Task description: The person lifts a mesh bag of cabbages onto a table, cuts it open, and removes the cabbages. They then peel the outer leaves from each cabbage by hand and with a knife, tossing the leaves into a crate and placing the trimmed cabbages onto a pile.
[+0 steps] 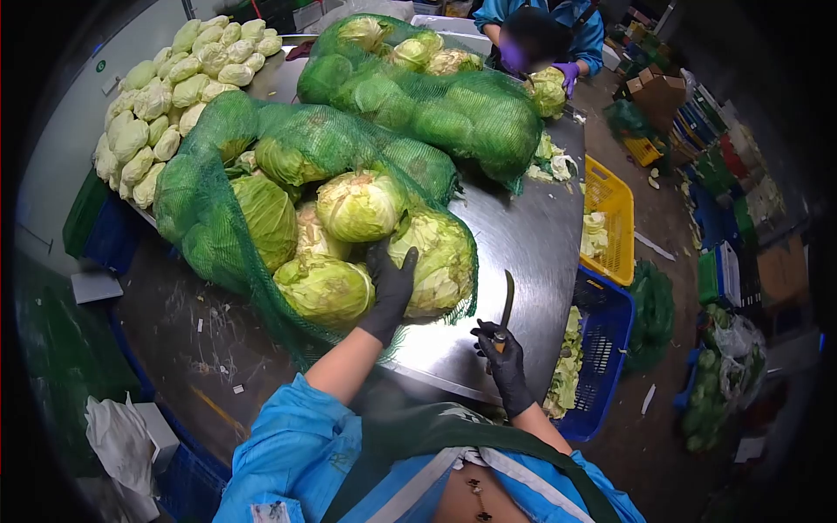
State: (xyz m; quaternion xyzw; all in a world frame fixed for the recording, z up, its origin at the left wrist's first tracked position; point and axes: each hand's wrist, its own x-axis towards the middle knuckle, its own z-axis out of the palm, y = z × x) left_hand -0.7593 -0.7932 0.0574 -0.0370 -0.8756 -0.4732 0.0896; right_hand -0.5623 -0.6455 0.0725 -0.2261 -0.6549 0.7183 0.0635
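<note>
My left hand (391, 292), in a black glove, reaches into the opening of a green mesh sack (209, 192). Its thumb lies against a large cabbage (433, 270) on the right, and its fingers dip into the gap beside that head, partly hidden. A second cabbage (324, 289) touches the hand's other side, and another cabbage (359, 206) sits just above. My right hand (504, 362), gloved too, is closed around the handle of a knife (508, 301), whose slim curved blade points up over the steel table (523, 235).
Another filled mesh sack (418, 105) lies farther back. Trimmed cabbages (187, 78) are piled at the far left. Across the table a co-worker's purple-gloved hand (568, 74) touches a cabbage (547, 91). Yellow (623, 218) and blue (610, 349) crates holding leaves stand along the right edge.
</note>
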